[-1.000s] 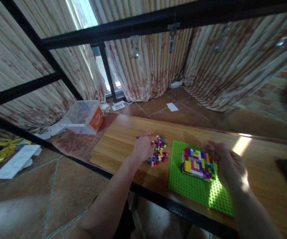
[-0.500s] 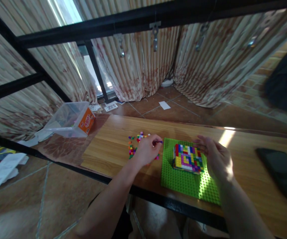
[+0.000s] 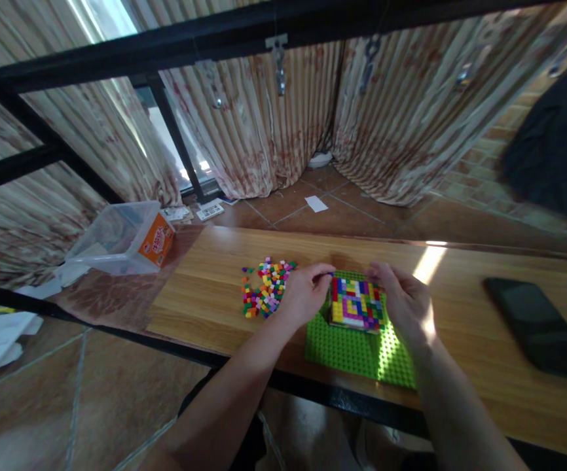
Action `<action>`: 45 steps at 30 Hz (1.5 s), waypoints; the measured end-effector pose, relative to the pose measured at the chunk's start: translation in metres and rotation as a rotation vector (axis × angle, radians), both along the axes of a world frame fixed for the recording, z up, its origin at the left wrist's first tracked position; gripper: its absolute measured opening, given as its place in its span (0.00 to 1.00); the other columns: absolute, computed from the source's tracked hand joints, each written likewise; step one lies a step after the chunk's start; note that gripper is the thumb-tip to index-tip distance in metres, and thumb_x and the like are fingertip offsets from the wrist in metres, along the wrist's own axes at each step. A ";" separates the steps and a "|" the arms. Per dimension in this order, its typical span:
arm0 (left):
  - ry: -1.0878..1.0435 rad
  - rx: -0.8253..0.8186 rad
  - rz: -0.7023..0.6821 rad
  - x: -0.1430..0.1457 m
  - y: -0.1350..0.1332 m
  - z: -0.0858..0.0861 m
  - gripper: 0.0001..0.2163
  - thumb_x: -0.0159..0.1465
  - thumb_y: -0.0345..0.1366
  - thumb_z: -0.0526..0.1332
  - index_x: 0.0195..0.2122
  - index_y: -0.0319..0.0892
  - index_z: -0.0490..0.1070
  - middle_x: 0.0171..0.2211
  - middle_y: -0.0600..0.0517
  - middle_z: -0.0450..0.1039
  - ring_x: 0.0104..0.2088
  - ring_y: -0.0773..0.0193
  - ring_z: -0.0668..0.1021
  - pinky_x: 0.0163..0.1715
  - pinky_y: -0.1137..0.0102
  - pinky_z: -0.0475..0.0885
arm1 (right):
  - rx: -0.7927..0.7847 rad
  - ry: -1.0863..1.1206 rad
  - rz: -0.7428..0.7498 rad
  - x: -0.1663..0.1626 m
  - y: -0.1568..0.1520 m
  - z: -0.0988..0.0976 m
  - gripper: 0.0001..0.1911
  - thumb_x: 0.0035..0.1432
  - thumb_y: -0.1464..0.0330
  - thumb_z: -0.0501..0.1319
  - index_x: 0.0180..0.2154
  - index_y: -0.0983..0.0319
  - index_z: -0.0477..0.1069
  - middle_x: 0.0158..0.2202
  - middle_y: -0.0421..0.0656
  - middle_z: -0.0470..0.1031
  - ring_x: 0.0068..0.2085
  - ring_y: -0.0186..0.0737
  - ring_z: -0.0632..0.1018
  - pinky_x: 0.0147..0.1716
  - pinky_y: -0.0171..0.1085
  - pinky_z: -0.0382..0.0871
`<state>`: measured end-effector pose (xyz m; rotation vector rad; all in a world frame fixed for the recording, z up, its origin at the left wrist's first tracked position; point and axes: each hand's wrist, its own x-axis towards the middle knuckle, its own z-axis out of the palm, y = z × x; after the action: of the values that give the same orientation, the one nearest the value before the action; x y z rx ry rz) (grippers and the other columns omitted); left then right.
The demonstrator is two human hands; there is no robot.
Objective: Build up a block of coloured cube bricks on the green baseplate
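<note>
Left hand (image 3: pixel 308 297) pinches small purple brick (image 3: pixel 329 275) at far-left corner of block stack (image 3: pixel 357 304); right hand (image 3: pixel 404 301) half-open, steadying stack's right side. Placing step; next needs stud alignment, press down.

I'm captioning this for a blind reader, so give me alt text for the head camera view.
The left hand pinches a small purple brick at the corner of a multicoloured block build on a green baseplate, while the right hand touches the build's other side. A pile of loose bricks and a dark phone lie on the wooden table.
</note>
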<state>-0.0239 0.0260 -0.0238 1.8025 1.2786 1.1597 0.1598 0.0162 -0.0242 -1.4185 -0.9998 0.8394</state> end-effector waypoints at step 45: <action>-0.013 -0.094 -0.050 0.002 0.002 0.006 0.08 0.63 0.28 0.62 0.39 0.41 0.81 0.40 0.48 0.84 0.41 0.61 0.84 0.48 0.63 0.79 | -0.085 -0.258 0.045 0.003 0.001 -0.002 0.21 0.58 0.50 0.62 0.40 0.60 0.82 0.40 0.47 0.84 0.43 0.48 0.82 0.45 0.45 0.76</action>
<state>-0.0219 0.0278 -0.0181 1.7463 1.2528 1.0651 0.1631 0.0168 -0.0264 -1.6109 -1.2062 0.7514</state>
